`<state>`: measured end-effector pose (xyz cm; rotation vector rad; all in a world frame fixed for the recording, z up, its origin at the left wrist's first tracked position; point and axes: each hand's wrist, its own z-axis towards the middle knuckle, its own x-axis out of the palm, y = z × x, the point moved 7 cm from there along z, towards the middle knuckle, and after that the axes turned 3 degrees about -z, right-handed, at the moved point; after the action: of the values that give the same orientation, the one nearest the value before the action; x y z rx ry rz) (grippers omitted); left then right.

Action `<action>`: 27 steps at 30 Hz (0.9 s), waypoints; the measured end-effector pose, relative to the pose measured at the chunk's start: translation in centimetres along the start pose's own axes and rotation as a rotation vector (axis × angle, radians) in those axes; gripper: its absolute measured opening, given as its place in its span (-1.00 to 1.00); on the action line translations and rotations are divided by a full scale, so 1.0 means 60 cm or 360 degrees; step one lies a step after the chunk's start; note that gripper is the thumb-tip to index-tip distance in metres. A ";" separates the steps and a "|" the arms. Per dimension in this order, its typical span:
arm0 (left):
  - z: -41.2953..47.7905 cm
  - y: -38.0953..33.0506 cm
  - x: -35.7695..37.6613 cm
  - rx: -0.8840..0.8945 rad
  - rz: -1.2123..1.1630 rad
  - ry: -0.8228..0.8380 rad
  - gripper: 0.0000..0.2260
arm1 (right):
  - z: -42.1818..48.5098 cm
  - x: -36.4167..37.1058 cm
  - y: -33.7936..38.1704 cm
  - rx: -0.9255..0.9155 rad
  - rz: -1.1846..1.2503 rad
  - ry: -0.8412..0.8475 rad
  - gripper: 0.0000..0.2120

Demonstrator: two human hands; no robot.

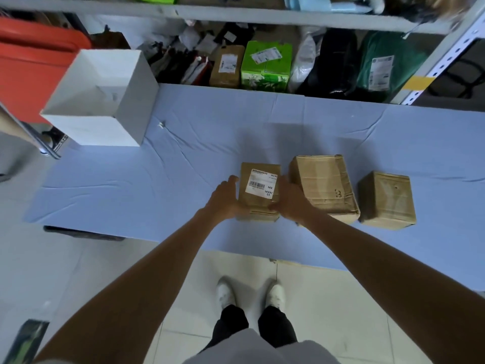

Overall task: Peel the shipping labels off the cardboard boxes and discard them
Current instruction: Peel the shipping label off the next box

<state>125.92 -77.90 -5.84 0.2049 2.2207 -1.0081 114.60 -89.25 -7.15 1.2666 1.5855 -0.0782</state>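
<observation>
The labelled cardboard box [258,206] sits on the blue cloth [183,166] just right of the frame's centre. The white shipping label [262,184] is stuck on its top face, facing up. The print reads upright from the near side and the barcode runs left to right. The left hand [225,200] lies flat against the box's left side and the right hand [291,203] against its right side. The fingers are straight rather than curled, so the box is held between the palms. Hard by the right hand stands a larger cardboard box [325,185], crowding that side, its long axis running away toward the shelf. A smaller box [385,200] stands apart further right. At upper left an open white box [99,132] rests on the cloth's corner, showing its pale inner walls. Along the top, a metal shelf [236,14] holds parcels, among them a green carton [266,64] and a brown package [227,65], both labelled.
</observation>
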 end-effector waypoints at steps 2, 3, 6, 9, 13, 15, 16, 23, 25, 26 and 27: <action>-0.004 0.002 0.009 0.0052 -0.0161 0.0066 -0.18 | -0.003 0.006 -0.001 0.0013 0.0020 -0.0016 -0.16; -0.003 0.003 0.010 0.0077 -0.0245 0.0081 -0.18 | -0.004 0.008 -0.001 0.0008 0.0040 -0.0025 -0.16; -0.003 0.006 0.011 0.0091 -0.0376 0.0046 -0.17 | -0.002 0.011 -0.008 0.0018 0.0125 -0.0089 -0.20; -0.004 0.011 0.013 0.0073 -0.0435 -0.0013 -0.24 | -0.006 0.010 -0.010 0.0071 0.0165 -0.0182 -0.23; -0.007 0.019 0.015 0.0109 -0.0499 -0.0066 -0.25 | -0.016 0.010 -0.007 0.0070 0.0190 -0.0234 -0.20; -0.010 0.022 0.015 0.0114 -0.0520 -0.0079 -0.27 | -0.020 0.008 -0.005 0.0062 0.0243 -0.0246 -0.19; -0.010 0.022 0.014 0.0115 -0.0536 -0.0079 -0.27 | -0.021 0.006 -0.003 0.0058 0.0263 -0.0260 -0.19; -0.004 0.019 0.005 0.0091 -0.0513 -0.0038 -0.18 | -0.015 -0.001 0.010 -0.0019 0.0327 -0.0281 -0.16; -0.004 0.025 0.005 0.0089 -0.0544 -0.0046 -0.19 | -0.012 0.000 0.012 -0.0057 0.0327 -0.0268 -0.19; -0.004 0.028 0.004 0.0094 -0.0567 -0.0064 -0.19 | -0.011 0.001 0.015 -0.0090 0.0308 -0.0266 -0.23; -0.004 0.032 0.003 0.0097 -0.0586 -0.0081 -0.19 | -0.011 0.003 0.019 -0.0124 0.0280 -0.0259 -0.27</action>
<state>126.43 -76.46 -7.00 -0.2097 2.2284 -1.2599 115.05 -88.25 -6.41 1.2999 1.3215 -0.0079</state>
